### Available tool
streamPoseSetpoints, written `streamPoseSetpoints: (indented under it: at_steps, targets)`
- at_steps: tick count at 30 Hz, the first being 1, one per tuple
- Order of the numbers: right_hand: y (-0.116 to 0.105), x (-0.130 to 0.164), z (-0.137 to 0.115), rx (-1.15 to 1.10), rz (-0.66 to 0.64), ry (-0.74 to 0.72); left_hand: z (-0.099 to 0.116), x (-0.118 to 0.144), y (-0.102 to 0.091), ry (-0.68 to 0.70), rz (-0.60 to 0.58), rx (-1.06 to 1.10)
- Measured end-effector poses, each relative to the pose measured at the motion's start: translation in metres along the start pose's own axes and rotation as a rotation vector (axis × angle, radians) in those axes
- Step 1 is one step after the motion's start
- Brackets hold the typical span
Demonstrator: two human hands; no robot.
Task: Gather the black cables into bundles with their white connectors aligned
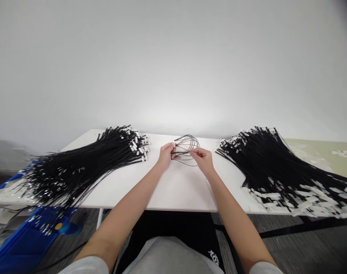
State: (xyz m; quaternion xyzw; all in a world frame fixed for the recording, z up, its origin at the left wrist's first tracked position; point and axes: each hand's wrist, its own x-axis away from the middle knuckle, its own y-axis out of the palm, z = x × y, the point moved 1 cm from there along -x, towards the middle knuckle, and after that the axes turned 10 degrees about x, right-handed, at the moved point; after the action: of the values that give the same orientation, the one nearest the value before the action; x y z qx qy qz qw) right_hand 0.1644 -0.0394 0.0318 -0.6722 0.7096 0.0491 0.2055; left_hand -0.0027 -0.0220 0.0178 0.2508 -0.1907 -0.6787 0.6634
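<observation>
In the middle of the white table, my left hand (165, 154) is closed on a white connector (175, 143) of a wire harness. Thin black wires (190, 137) loop from that connector out to the right and curve back. My right hand (202, 158) pinches some of these wires between thumb and fingers, a short way right of my left hand. One loose wire sags below, between the two hands. The wire ends inside my left hand are partly hidden by its fingers.
A large pile of black wires with white connectors (84, 163) lies on the left, its bare ends over the table edge. Another pile (273, 163) with white connectors at both ends lies on the right. A blue bin (21, 247) stands below left. A wall rises behind the table (181, 194).
</observation>
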Motion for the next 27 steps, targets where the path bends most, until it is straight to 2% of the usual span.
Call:
streamPoseSetpoints:
  at_steps: [6, 19, 27]
  targets:
    - [-0.0016, 0.0002, 0.0043, 0.115, 0.063, -0.057, 0.0005, 0.0025, 0.0019, 0.005, -0.018, -0.009]
    - [-0.0046, 0.0023, -0.0025, 0.294, 0.068, -0.178, 0.0016, 0.0020, 0.0021, 0.001, -0.002, 0.003]
    - [-0.0054, 0.0026, 0.0004, 0.494, 0.156, -0.432, 0.0029, 0.0026, 0.0025, -0.015, 0.010, 0.007]
